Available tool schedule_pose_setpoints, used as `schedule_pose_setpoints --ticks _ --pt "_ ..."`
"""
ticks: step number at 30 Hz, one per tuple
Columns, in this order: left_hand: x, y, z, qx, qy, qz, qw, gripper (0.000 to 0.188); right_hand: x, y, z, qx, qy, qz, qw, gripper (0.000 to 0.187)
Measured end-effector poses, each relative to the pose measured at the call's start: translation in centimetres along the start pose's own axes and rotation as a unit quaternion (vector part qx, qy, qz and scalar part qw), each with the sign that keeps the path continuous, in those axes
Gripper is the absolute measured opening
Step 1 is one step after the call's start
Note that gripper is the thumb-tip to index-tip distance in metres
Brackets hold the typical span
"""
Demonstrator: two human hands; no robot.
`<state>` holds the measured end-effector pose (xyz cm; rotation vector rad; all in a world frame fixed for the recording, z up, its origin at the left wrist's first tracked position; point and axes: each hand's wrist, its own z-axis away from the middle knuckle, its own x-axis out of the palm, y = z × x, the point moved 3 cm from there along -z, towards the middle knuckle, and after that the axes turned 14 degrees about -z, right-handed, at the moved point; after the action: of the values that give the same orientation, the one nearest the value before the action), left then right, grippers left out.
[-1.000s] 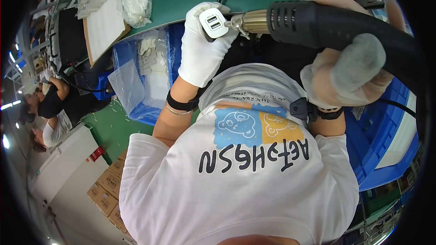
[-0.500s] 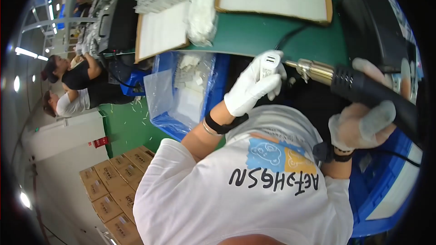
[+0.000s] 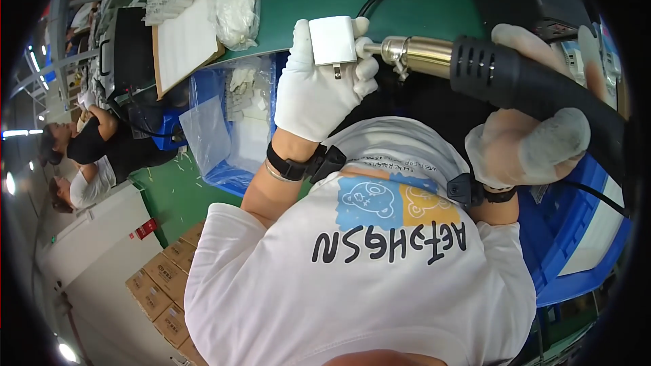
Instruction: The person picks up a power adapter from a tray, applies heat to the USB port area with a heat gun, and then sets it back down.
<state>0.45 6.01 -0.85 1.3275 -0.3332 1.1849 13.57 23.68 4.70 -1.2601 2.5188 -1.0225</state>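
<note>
A white plug-in charger (image 3: 332,41) is gripped in my gloved left hand (image 3: 308,95), its broad plain face up and a metal prong pointing toward me. On the right is a black heat gun (image 3: 536,81) with a metal nozzle (image 3: 424,54); the narrow tip comes close to my left fingertips and the charger's edge. My right hand (image 3: 522,142), in a thin whitish glove, is around the heat gun, thumb on the near side and fingers showing beyond it. The gun's body hides the palm.
A blue bin (image 3: 220,173) lined with clear plastic and holding white pieces stands left below the green table (image 3: 325,10). Another blue bin (image 3: 583,257) is at right. The table bears cardboard trays (image 3: 186,47) and a white plastic bag (image 3: 236,7). Two people (image 3: 95,135) and stacked cartons (image 3: 152,285) are farther left.
My left hand has turned the charger, from its port end facing up to its broad side with the prong showing. The whole view has shifted; my right hand stays around the heat gun.
</note>
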Motion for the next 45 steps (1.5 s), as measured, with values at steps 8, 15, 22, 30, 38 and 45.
schedule_pose_setpoints --ticks 8,15,22,30,38,45 --pt "0.4 -0.9 0.3 -0.011 -0.002 0.001 1.0 0.066 0.0 -0.3 0.3 -0.009 -0.04 0.028 0.999 0.061" --pt "0.5 -1.2 0.1 -0.018 0.011 -0.029 0.999 0.067 1.1 -0.7 0.3 0.032 0.024 0.071 0.997 0.061" --pt "-0.1 -1.2 0.2 -0.018 -0.011 -0.024 0.999 0.067 -0.6 0.0 -1.2 -0.066 -0.043 0.054 0.995 0.06" --pt "0.1 -1.3 0.3 -0.003 0.007 -0.066 0.998 0.068 0.0 -0.5 -0.6 -0.038 -0.005 0.105 0.994 0.054" --pt "-0.4 -1.0 0.8 0.052 0.098 -0.225 0.968 0.058 0.5 -0.3 -0.3 0.038 0.134 0.002 0.99 0.056" --pt "-0.8 0.6 1.4 0.208 0.236 -0.691 0.651 0.059 -0.1 -0.7 0.2 0.053 0.141 0.005 0.989 0.057"
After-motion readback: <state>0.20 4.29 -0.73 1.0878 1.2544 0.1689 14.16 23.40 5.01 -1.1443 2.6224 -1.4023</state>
